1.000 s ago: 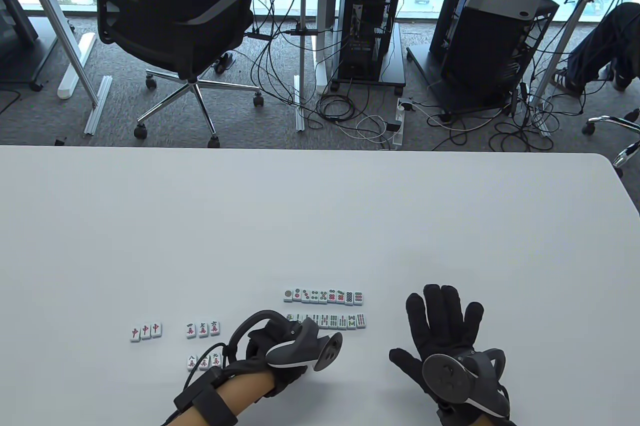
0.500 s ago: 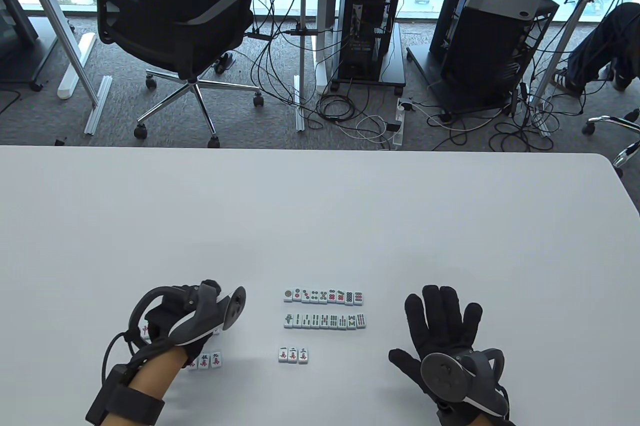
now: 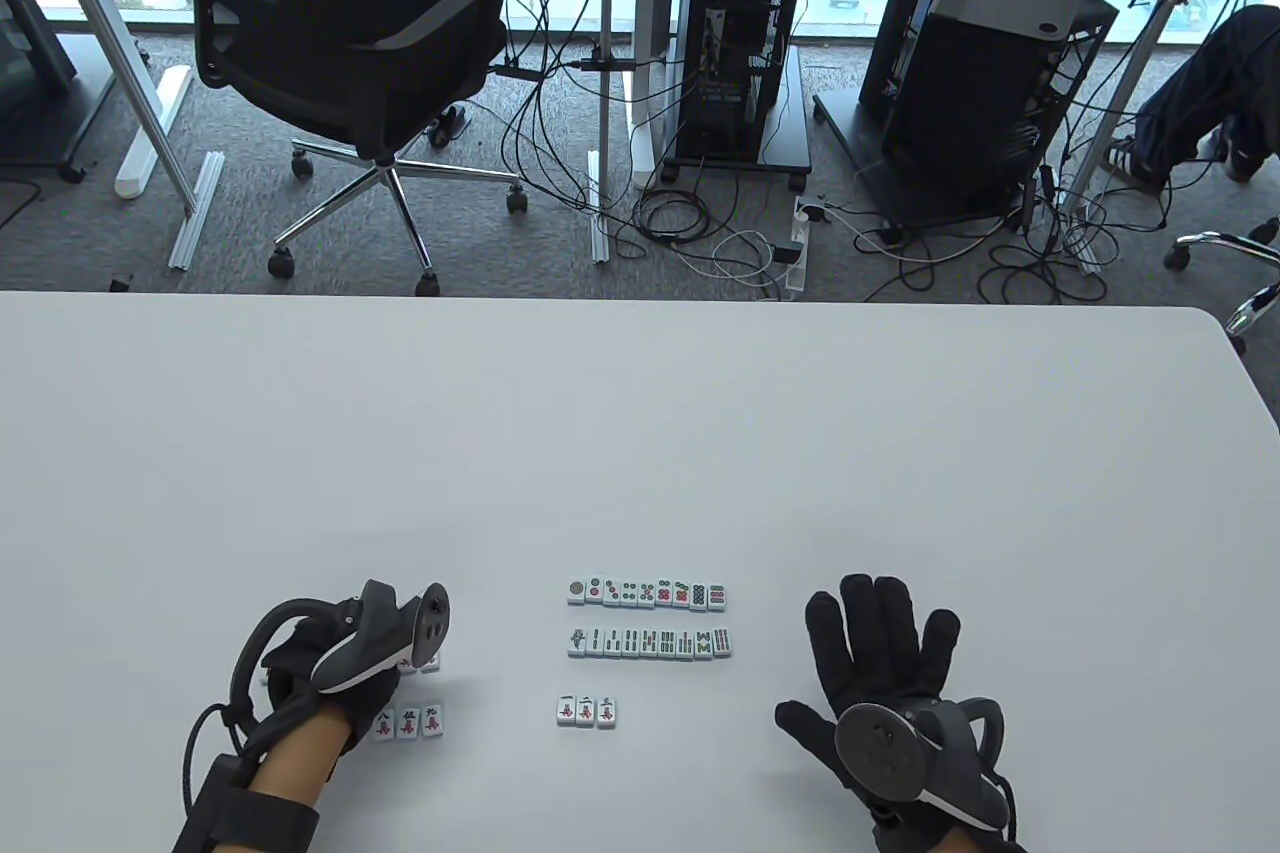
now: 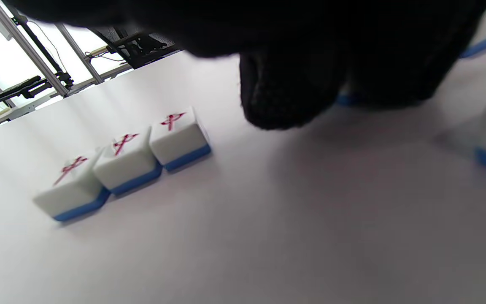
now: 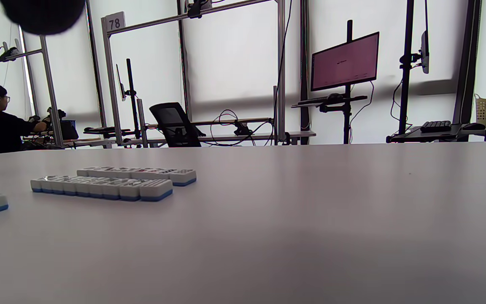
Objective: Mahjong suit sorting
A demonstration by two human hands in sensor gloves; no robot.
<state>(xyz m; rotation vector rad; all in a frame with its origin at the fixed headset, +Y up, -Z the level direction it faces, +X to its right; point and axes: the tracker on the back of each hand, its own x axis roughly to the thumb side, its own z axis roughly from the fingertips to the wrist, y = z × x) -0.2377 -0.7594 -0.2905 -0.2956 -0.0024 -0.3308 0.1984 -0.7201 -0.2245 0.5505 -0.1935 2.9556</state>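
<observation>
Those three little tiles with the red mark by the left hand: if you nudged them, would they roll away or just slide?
The three red-marked tiles would probably slide rather than roll: each is a squat block lying flat. The table looks smooth, so a nudge likely shifts them easily. Being separate pieces, their neat row may well break up.

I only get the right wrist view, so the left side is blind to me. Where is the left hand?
Observer: The left hand is low over the upper character tiles at the table's left.
Operator: Is it touching the red dragons?
Observer: No, the three red dragon tiles sit in a row apart from its fingers.
Operator: And the right hand?
Observer: The right hand lies flat, fingers spread, holding nothing.
</observation>
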